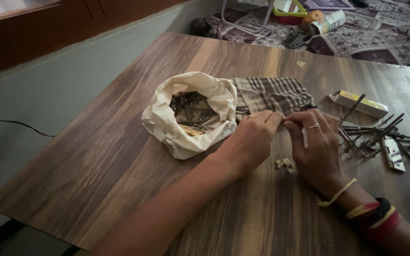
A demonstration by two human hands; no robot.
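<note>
This looks like a room in a home. A patterned bedspread (357, 38) strewn with household odds and ends lies at one o'clock beyond the wood-grain counter (119, 156), and a plain wall runs at ten o'clock.

A table (119, 156) carried everything. A bag (191, 111) sat open near its middle, with small metal pieces (191, 110) inside. A cloth (271, 94) lay just right of the bag, touching it. The left hand (252, 140) and right hand (316, 142) met in front of the cloth, fingertips together. Scraps (284, 164) lay on the table between the wrists. Right of the right hand was a scatter of long screws (380, 135), with a box (358, 104) behind them and a metal bracket (394, 154) among them. Beyond the table's far edge, a mat (357, 35) held a can (327, 22) and a tray (288, 10).
</note>
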